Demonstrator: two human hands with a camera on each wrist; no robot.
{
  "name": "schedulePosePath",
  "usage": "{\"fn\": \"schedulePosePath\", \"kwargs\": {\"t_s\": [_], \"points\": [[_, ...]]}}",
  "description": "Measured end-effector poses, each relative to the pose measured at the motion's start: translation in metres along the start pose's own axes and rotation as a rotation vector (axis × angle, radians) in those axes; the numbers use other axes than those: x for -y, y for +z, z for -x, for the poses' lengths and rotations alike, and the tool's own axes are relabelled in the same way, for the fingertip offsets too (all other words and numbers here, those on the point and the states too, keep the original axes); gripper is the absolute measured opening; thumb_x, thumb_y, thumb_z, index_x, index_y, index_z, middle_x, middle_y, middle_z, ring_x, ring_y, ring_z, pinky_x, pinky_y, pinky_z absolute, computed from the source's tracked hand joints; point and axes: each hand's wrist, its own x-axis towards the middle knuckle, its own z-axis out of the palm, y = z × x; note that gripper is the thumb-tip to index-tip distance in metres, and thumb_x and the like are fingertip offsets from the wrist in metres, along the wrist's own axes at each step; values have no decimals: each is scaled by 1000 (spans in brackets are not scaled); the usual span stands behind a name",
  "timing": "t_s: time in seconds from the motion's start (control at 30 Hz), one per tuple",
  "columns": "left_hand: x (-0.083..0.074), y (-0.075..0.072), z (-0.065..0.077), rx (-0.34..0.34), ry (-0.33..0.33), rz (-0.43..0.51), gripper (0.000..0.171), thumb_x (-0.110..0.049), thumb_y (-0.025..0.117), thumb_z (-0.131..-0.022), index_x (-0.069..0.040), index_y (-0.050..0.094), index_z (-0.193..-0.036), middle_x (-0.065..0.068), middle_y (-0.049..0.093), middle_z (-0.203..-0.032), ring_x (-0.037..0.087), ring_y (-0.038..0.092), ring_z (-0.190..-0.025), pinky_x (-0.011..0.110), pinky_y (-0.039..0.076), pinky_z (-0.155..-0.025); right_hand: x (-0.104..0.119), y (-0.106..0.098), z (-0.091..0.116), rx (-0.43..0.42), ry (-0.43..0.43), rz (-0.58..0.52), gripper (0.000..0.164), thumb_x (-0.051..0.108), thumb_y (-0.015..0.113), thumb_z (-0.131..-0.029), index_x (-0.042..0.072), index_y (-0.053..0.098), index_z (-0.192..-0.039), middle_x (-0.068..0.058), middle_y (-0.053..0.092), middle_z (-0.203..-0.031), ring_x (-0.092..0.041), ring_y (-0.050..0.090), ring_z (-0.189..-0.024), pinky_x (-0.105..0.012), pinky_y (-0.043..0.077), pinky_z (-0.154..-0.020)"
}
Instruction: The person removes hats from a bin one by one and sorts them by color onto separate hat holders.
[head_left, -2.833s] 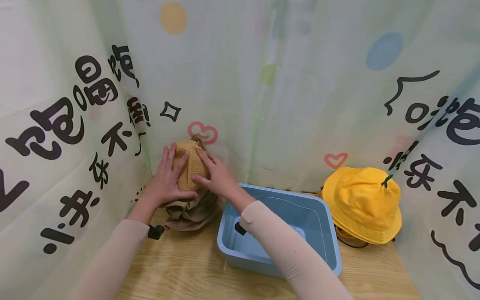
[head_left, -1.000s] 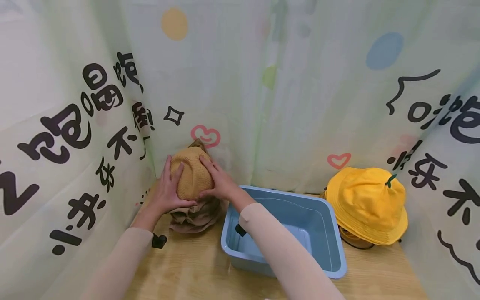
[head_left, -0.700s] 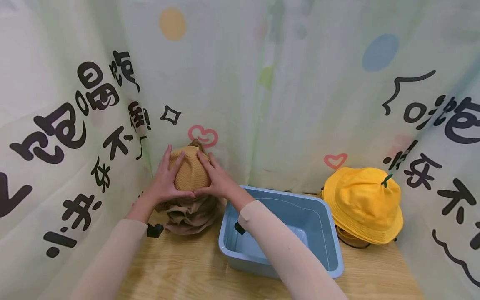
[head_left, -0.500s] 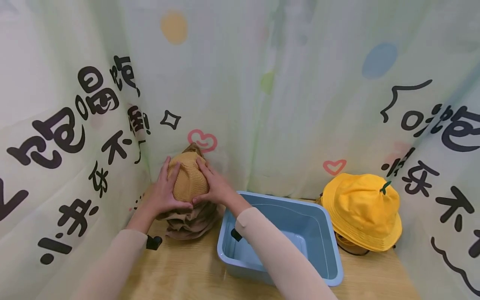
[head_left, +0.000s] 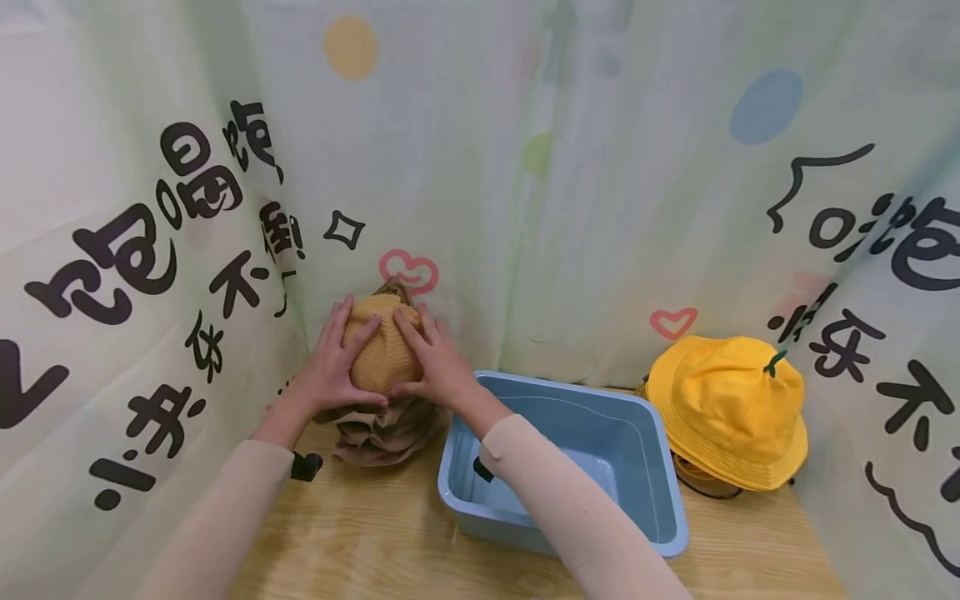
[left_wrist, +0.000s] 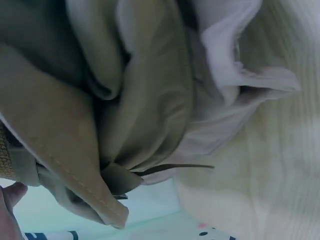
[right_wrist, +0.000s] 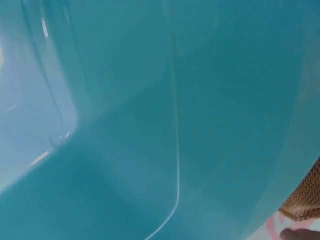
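Note:
A tan knitted hat [head_left: 384, 354] sits on top of brown folded cloth [head_left: 390, 429] that looks like stacked hats, in the back left corner. My left hand [head_left: 333, 367] cups the knitted hat's left side, thumb low across its front. From the other side my right hand [head_left: 438, 367] holds it, fingers spread near the top and thumb at the lower front. In the left wrist view, brown cloth folds [left_wrist: 150, 90] fill much of the picture, with a fingertip at lower left. The right wrist view catches only the knitted hat's edge [right_wrist: 305, 200] and a fingertip.
A blue plastic tub [head_left: 562, 537] stands right of the cloth, under my right forearm. Beyond it a yellow bucket hat [head_left: 727, 408] with a green sprout rests on more hats. Printed curtains [head_left: 600, 250] enclose the wooden table [head_left: 360, 533] behind and at both sides.
Both hands stay on the knitted hat while their fingers and thumbs shift slightly over it. Its crown looks rounder than at first. The tub and yellow hat have not moved.

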Motion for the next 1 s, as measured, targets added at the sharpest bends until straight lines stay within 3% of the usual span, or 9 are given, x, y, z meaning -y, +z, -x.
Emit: {"fn": "schedulePosePath", "kwargs": {"t_s": [0.13, 0.37, 0.47, 0.67, 0.83, 1.0], "points": [[0, 1, 0, 17, 14, -16, 135, -71, 87, -53, -34, 15, -160, 22, -2, -166, 49, 5, -150, 73, 41, -94, -1, 5, -1, 4, -43, 14, 118, 51, 81, -77, 44, -4, -158, -8, -1, -169, -47, 17, -149, -58, 44, -104], [2, 13, 8, -46, 77, -50, 135, -66, 90, -52, -28, 18, -160, 28, 5, -163, 46, 9, -150, 68, 50, -84, -4, 14, -2, 16, -33, -16, 114, 45, 83, -77, 47, 3, -158, -4, -1, -169, -36, 26, -149, -51, 45, -105], [1, 7, 5, -14, 46, -4, 135, -66, 90, -52, -30, 19, -160, 27, 3, -163, 48, 9, -149, 71, 46, -90, -3, 10, -3, 24, -14, -52, 114, 47, 82, -76, 50, 1, -157, -5, -1, -169, -36, 30, -147, -51, 46, -105], [-7, -12, -11, 66, -71, 70, 126, -57, 92, -56, -37, 23, -159, 20, 0, -166, 55, 7, -147, 76, 33, -101, 1, -2, -6, 20, 29, -84, 114, 53, 81, -76, 51, 1, -156, -7, -1, -169, -42, 22, -149, -56, 44, -105], [-4, -7, -8, 65, -61, 36, 130, -59, 92, -54, -36, 19, -160, 19, 0, -166, 50, 11, -148, 72, 43, -94, -1, 1, -8, 47, 9, -74, 113, 49, 81, -79, 45, 0, -158, -9, 4, -168, -35, 31, -147, -52, 42, -108], [2, 4, 2, 39, -50, -7, 134, -62, 92, -53, -36, 15, -160, 19, 0, -165, 46, 16, -147, 68, 51, -83, -3, 8, -7, 72, 5, -104, 113, 45, 81, -80, 45, 0, -158, -7, 1, -168, -35, 36, -144, -50, 44, -107]]}}
